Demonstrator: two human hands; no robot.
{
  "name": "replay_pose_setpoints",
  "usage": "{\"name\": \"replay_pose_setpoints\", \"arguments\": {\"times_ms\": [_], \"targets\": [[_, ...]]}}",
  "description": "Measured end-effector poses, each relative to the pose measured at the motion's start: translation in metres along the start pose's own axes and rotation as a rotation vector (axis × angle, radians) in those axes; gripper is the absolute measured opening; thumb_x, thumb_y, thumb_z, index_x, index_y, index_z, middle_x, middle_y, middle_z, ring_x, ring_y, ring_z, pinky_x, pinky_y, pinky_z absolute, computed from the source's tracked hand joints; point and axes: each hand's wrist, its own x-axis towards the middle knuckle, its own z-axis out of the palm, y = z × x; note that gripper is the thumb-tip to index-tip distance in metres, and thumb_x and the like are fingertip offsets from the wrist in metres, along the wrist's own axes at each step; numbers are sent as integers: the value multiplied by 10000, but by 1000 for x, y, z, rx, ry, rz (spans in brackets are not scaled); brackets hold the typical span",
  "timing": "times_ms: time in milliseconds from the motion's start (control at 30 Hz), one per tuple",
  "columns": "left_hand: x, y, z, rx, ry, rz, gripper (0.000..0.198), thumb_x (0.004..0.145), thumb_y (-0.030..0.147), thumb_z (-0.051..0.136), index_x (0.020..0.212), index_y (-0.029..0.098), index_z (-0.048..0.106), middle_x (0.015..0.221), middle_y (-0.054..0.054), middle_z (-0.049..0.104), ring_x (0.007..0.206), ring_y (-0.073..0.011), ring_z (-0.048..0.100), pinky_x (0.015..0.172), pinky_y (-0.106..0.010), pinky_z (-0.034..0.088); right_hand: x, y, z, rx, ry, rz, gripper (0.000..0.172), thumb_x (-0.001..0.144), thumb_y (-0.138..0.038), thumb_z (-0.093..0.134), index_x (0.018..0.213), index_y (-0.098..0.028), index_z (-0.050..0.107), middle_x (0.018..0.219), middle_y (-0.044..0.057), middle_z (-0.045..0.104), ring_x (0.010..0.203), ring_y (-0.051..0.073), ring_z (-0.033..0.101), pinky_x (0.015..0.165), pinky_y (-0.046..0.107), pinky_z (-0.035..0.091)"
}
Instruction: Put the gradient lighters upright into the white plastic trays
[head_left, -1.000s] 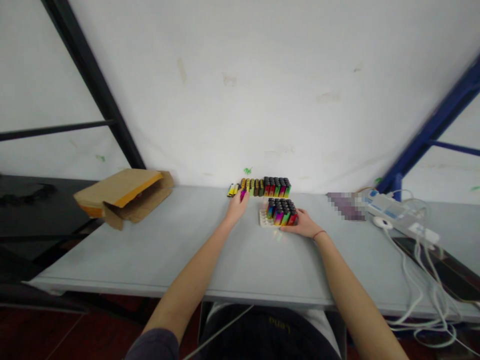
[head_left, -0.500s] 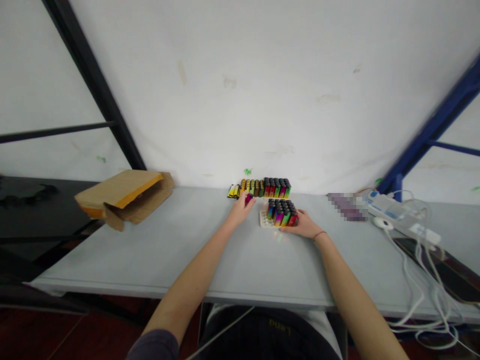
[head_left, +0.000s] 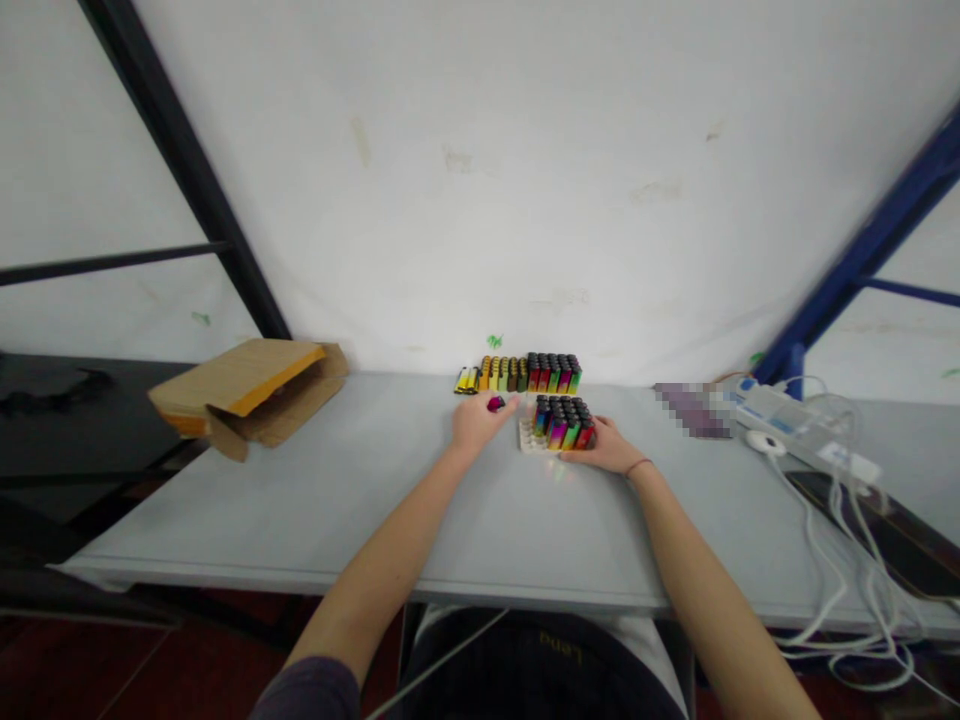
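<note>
My left hand [head_left: 477, 422] is closed on a pink lighter [head_left: 496, 403], held just left of a white tray [head_left: 526, 440]. That tray carries several upright colourful lighters [head_left: 564, 421] with black tops. My right hand [head_left: 606, 447] rests against the tray's right side, fingers curled on it. Behind, at the wall, a row of loose lighters [head_left: 532, 373] lies on the grey table [head_left: 390, 490], yellow ones at its left end.
An open cardboard box [head_left: 244, 390] lies on its side at the table's left. At the right are a power strip [head_left: 780, 412], a white charger with tangled cables [head_left: 840, 540] and a dark flat device [head_left: 885, 530]. A blue frame post [head_left: 847, 280] rises at the right.
My left hand has drawn back from the row at the wall with a pink lighter and moved right toward the tray. My right hand has stayed on the tray.
</note>
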Motion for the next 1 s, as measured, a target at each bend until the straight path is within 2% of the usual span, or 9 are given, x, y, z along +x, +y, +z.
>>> {"name": "replay_pose_setpoints", "arguments": {"times_ms": [200,500,733,900,1000], "targets": [[0,2,1,154,-35,0,404,950,495,473,870,187,722,890,-98,757,834,-218,681,666,-268,396,1,3,2,-6,-1,-3,789,639,-709,758,1247,-222,628,1220,107,697,1217,355,582,1095,518,405],[1,1,3,233,-104,-23,319,960,368,449,1005,190,710,998,-111,753,932,-239,695,759,-291,468,1,6,4,-20,10,-12,838,640,-726,746,1302,-234,598,1213,103,700,1204,359,589,1085,525,406],[1,2,1,234,-90,-60,325,969,381,450,988,191,713,1000,-114,755,928,-244,695,737,-295,455,1,4,3,-20,-4,-17,844,649,-730,738,1307,-220,596,1240,115,693,1213,355,590,1105,528,382],[1,1,1,157,-37,-35,423,967,527,467,906,182,705,939,-105,756,887,-236,688,705,-284,427,2,3,1,0,-28,-18,814,650,-731,738,1274,-223,620,1252,116,692,1228,357,583,1119,529,368],[1,-1,3,97,-34,13,414,962,526,494,888,177,702,949,-100,754,912,-228,682,731,-275,423,2,2,1,-6,-23,13,833,634,-742,740,1268,-214,627,1279,124,679,1265,376,553,1122,543,362]]}}
